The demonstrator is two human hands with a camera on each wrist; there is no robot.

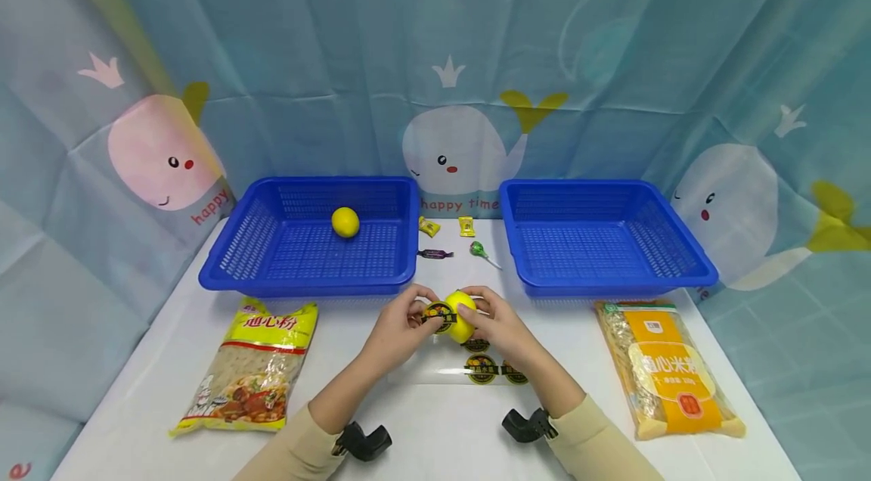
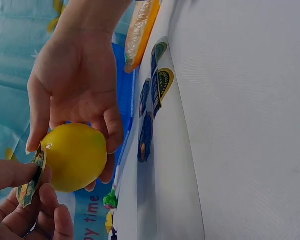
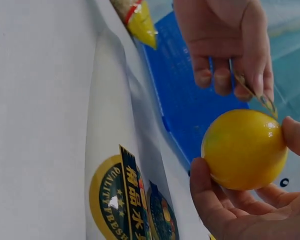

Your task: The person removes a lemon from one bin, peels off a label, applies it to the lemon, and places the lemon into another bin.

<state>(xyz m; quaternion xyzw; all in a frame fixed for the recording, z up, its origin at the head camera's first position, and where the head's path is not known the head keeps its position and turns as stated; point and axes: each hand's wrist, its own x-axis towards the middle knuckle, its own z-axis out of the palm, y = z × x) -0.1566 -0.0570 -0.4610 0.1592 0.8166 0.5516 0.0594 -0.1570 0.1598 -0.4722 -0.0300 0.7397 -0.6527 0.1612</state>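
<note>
My right hand (image 1: 499, 321) grips a yellow lemon (image 1: 460, 317) between thumb and fingers, above the table's middle. Pinched in my left hand (image 1: 403, 321) is a round black-and-gold sticker (image 1: 440, 316), held right at the lemon's side. In the left wrist view the sticker (image 2: 34, 177) appears edge-on, close against the lemon (image 2: 75, 157). Below both hands lies a clear sticker sheet (image 1: 435, 370) with several more round stickers (image 1: 481, 369) on its right part; the hands hide some of it.
Behind stand two blue baskets, the left basket (image 1: 309, 289) with another lemon (image 1: 345, 222) inside, the right basket (image 1: 615, 287) opposite. Wrapped candies (image 1: 435, 254) and a lollipop (image 1: 478, 249) lie between them. A yellow pasta bag (image 1: 255, 367) and an orange-labelled bag (image 1: 670, 371) flank the sheet.
</note>
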